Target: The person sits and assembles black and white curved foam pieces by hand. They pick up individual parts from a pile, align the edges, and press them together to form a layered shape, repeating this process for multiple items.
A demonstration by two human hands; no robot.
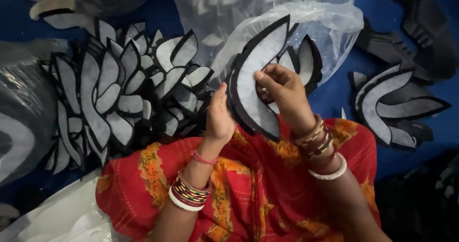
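Nearest, above the red and orange cloth (248, 189) on the lap, both hands grip one leaf-shaped grey felt piece (253, 74) edged in black: left hand (219, 115) pinching its lower edge, right hand (282, 91) closed on its middle. Its thin edging could bend or tear under a hard pull. Beyond, a clear plastic bag (330, 27) and a pile of similar pieces (119, 89) crowd the blue floor (334, 98).

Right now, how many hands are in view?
2: left hand at the left edge of the leaf-shaped piece, right hand pressing on its middle. None seem hidden.

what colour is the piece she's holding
Grey-white with a black border, clearest in the head view: leaf-shaped piece.
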